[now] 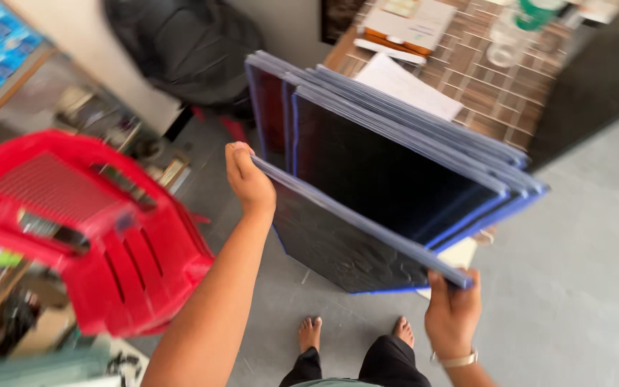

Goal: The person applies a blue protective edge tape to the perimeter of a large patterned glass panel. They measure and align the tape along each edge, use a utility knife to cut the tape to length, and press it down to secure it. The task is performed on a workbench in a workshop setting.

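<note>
Dark blue-edged panels (388, 179) fanned upright off the floor; nearest one (345, 244) tilted, textured.

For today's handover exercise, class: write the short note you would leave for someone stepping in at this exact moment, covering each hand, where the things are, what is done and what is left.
Left hand: grips the upper left end of the nearest dark panel.
Right hand: grips the same panel's lower right end.
Panels: several blue-edged dark panels, fanned on edge above the grey floor, beside a red plastic chair and in front of a tiled table.
Done: the nearest panel is drawn clear of the others.
Left: every panel is off the floor; none is set down.
</note>
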{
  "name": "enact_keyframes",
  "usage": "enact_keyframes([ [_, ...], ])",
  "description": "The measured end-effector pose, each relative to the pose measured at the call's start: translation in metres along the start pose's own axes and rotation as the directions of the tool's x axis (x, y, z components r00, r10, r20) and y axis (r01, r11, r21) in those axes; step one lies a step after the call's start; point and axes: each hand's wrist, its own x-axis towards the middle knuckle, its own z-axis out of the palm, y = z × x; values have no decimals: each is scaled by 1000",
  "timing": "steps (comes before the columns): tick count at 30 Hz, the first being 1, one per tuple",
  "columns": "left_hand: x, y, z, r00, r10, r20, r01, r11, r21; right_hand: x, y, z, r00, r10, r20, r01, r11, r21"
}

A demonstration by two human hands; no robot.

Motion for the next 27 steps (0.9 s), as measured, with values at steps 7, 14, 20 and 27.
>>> enact_keyframes([
  [7,11,-4,15,992,30,120,-23,998,-58,13,1,12,998,14,-57,-7,994,111],
  [14,21,-14,34,959,-118,257,155,980,-128,49,-15,14,998,14,-61,-15,1000,-11],
  [20,33,-14,52,960,56,273,-66,997,27,73,-25,23,964,8,-264,-63,978,-200],
  [27,39,-9,71,923,-269,276,295,954,-57,86,-17,41,847,-136,-515,-45,945,-323],
])
